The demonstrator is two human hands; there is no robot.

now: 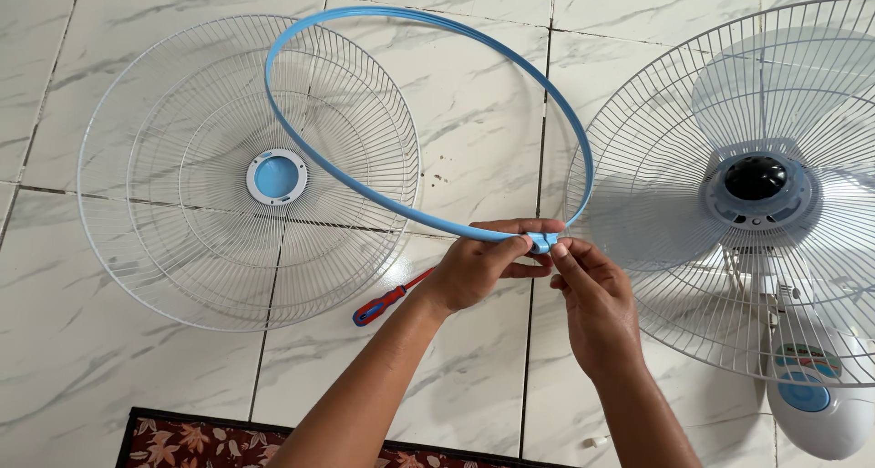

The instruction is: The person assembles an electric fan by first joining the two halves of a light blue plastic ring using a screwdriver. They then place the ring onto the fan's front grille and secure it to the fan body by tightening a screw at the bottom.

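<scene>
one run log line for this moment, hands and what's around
left hand: pinches blue ring clasp | right hand: pinches same clasp | front grille: floor, left | screwdriver: floor | fan: lying right

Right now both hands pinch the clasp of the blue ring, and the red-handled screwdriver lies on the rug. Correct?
Not quite. The head view shows the screwdriver on the white floor tiles, not the rug. The left hand and right hand do pinch the blue ring at its clasp.
</scene>
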